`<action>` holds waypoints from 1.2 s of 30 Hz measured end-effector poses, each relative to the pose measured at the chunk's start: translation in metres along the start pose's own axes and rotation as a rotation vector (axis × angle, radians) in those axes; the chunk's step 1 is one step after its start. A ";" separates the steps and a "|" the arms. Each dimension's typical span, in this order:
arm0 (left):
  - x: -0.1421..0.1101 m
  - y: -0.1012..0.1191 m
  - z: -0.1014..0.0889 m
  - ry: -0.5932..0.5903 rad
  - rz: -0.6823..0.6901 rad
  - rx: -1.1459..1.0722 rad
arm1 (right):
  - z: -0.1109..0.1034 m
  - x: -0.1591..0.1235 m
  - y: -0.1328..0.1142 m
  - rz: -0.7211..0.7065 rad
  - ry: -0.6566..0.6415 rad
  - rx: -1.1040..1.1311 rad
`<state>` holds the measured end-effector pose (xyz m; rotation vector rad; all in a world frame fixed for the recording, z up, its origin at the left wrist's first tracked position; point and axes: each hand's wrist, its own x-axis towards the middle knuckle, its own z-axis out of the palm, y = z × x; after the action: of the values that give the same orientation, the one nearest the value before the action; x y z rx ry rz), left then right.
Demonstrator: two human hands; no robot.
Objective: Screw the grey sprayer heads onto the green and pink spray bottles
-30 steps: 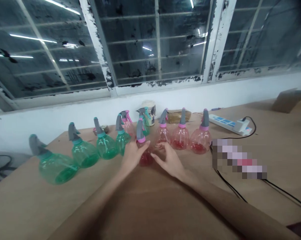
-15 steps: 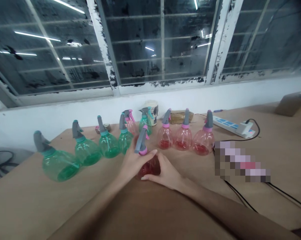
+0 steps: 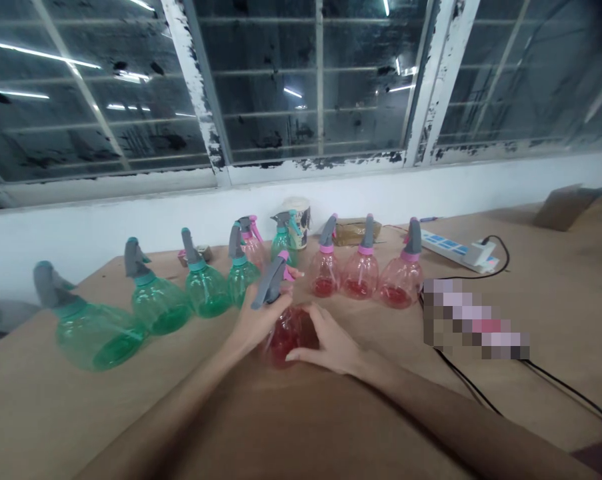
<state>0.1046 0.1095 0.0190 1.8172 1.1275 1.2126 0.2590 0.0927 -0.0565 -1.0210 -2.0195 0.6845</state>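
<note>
A pink spray bottle with a grey trigger head leans to the left on the brown table. My left hand is wrapped round its neck and upper body. My right hand cups its lower right side. Behind it, three pink spray bottles stand in a row on the right. Several green spray bottles stand in a row on the left.
One more pink bottle and one more green bottle stand further back beside a paper cup. A white power strip with a black cable lies at right, near a blurred patch. Behind the table, a white wall runs under the windows.
Both hands closed on the pink bottle and pulled it out of the row toward me. It now tilts left, with its head lower than before.
</note>
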 end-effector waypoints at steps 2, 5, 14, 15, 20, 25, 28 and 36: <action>0.000 0.000 -0.001 -0.028 0.022 0.003 | -0.004 0.002 0.005 -0.038 0.027 0.000; -0.001 0.003 -0.002 -0.041 0.059 0.053 | -0.010 0.006 0.012 -0.049 0.111 -0.027; -0.004 0.001 -0.001 -0.032 0.026 0.116 | -0.004 0.014 0.039 -0.012 0.053 -0.301; -0.004 0.000 -0.001 -0.029 0.023 0.120 | -0.002 0.013 0.040 -0.027 0.031 -0.335; -0.003 0.002 -0.001 -0.042 0.040 0.141 | 0.000 0.011 0.038 -0.067 -0.006 -0.432; -0.003 0.006 -0.001 -0.029 0.048 0.147 | -0.002 0.012 0.039 -0.081 -0.022 -0.442; -0.004 0.005 0.000 -0.025 0.028 0.148 | -0.002 0.013 0.040 -0.084 -0.023 -0.445; -0.005 0.000 0.000 0.003 -0.015 0.172 | -0.003 0.013 0.039 -0.085 -0.020 -0.444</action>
<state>0.1034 0.1056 0.0171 1.9301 1.2792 1.1398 0.2726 0.1249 -0.0778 -1.1685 -2.2732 0.2009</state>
